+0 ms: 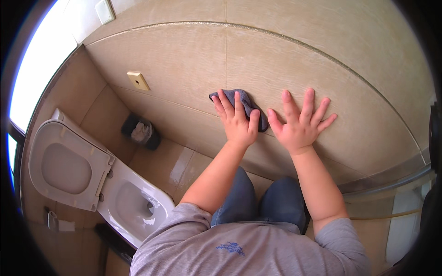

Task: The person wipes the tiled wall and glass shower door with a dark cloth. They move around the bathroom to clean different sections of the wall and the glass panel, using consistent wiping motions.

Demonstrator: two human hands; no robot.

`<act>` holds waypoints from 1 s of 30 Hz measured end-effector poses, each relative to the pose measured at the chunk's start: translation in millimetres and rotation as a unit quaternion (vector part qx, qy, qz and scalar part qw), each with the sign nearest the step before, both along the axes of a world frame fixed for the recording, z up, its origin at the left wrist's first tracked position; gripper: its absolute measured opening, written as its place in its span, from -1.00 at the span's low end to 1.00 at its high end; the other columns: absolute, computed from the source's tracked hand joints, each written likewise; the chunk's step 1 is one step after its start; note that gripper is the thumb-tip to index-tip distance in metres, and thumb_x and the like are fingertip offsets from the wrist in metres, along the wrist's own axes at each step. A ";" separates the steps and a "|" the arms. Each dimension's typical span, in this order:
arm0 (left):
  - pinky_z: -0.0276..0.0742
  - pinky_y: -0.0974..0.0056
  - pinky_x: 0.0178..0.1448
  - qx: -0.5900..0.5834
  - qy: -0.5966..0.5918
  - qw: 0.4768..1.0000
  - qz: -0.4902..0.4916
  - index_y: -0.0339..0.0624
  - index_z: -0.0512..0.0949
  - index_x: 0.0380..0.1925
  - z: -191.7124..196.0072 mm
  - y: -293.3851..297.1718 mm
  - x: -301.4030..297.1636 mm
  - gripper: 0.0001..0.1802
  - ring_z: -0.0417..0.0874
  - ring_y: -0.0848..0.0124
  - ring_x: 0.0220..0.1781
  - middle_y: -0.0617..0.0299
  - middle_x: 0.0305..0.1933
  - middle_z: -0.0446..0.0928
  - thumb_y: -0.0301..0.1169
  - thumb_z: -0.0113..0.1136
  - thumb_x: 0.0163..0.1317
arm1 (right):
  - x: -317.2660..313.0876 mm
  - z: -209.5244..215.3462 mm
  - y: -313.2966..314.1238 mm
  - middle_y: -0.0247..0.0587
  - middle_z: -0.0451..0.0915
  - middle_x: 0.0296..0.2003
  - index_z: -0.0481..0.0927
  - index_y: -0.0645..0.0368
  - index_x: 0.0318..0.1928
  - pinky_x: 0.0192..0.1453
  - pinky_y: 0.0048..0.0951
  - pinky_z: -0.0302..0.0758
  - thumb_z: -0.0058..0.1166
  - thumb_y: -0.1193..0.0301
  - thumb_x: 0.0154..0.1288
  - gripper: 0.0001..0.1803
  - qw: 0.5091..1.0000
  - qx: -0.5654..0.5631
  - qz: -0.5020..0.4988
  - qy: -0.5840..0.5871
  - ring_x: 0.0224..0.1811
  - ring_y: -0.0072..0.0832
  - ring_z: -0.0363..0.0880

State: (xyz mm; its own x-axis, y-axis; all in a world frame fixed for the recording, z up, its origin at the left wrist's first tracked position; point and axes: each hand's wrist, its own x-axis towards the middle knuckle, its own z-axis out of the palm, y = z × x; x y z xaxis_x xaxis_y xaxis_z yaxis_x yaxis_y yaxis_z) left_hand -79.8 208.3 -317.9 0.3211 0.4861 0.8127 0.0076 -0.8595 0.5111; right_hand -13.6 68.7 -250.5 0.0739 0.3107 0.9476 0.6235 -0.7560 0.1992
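The left hand [238, 120] lies flat on a soft, crumpled grey-blue cloth [249, 106], fingers stretched out and close together, pressing it against the smooth beige tiled wall [359, 92]; it grips nothing. Just to its right, the right hand [300, 123] rests bare on the same glossy tile, fingers spread wide and holding nothing. The cloth sits under the left palm, between the two hands. Far left stands a white toilet [133, 207] with its rounded lid raised, and beyond it a small dark bin [140, 132] holding crumpled paper. A square brass-coloured plate [138, 80] is set in the wall.
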 end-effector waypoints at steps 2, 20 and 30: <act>-0.39 -0.22 0.53 -0.001 -0.003 1.000 0.015 -0.40 -0.01 0.43 -9.9 22.3 -3.5 -0.22 -0.40 -0.32 0.55 -0.32 0.55 -0.34 -0.23 -0.01 0.33 | -0.3 0.2 -4.7 -0.23 0.14 0.46 0.35 -0.46 0.36 0.49 0.27 -0.52 -0.05 -0.12 0.27 -0.38 1.000 -0.004 0.004 0.004 0.53 0.08 -0.11; -0.48 -0.30 0.49 -0.136 0.018 0.990 -0.011 -0.38 -0.28 0.46 -78.3 2.1 -0.4 -0.15 -0.52 -0.33 0.53 -0.31 0.54 -0.50 -0.10 -0.15 0.43 | 16.1 -111.5 -61.6 0.01 -0.11 0.52 0.24 -0.26 0.43 0.50 0.21 -0.52 -0.02 -0.10 0.27 -0.26 0.999 0.007 -0.007 0.034 0.56 0.12 -0.35; -0.52 -0.08 0.56 -0.347 -0.068 0.935 0.037 -0.48 -0.38 0.43 -87.4 -60.8 25.5 -0.14 -0.50 -0.12 0.58 -0.30 0.54 -0.52 -0.07 -0.29 0.47 | 20.6 -110.3 -55.2 0.00 -0.14 0.52 0.21 -0.28 0.45 0.50 0.20 -0.54 -0.11 -0.14 0.31 -0.27 1.000 0.002 -0.012 0.009 0.56 0.12 -0.35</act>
State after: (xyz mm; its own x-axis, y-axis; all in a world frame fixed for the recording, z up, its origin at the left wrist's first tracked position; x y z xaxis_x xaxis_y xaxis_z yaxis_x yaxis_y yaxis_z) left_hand -54.3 147.5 -405.3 0.1823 0.9283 0.3240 -0.0505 -0.3203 0.9460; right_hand 7.0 13.4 -360.8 0.0981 0.3053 0.9472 0.6087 -0.7714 0.1856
